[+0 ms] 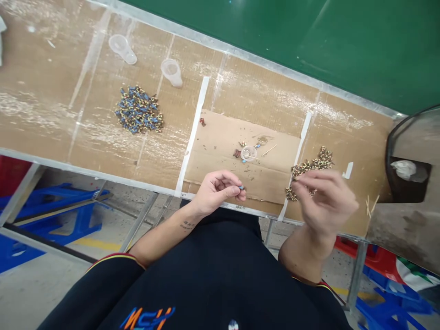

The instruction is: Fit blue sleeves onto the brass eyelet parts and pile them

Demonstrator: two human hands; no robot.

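Note:
My left hand (pixel 223 192) is closed in a pinch over the front edge of the cardboard sheet. A tiny blue piece (pixel 241 187) shows at its fingertips, too small to make out further. My right hand (pixel 325 199), slightly blurred, has thumb and forefinger pinched together above a pile of small gold-and-dark parts (pixel 323 158). Whatever those fingers hold is too small to name. On the cardboard sheet (pixel 220 167) between the hands sits a small clear round dish (pixel 249 153). Reddish-brown bits (pixel 237 153) lie beside this dish, and a thin stick (pixel 269 150) lies to its right.
A heap of blue-and-gold small parts (pixel 139 110) lies at the left. Behind it are two clear plastic cups (pixel 171 72) on their sides. White tape strips (pixel 193 135) flank the cardboard. Thin sticks (pixel 371 205) and a black cable (pixel 390 137) are at the right end.

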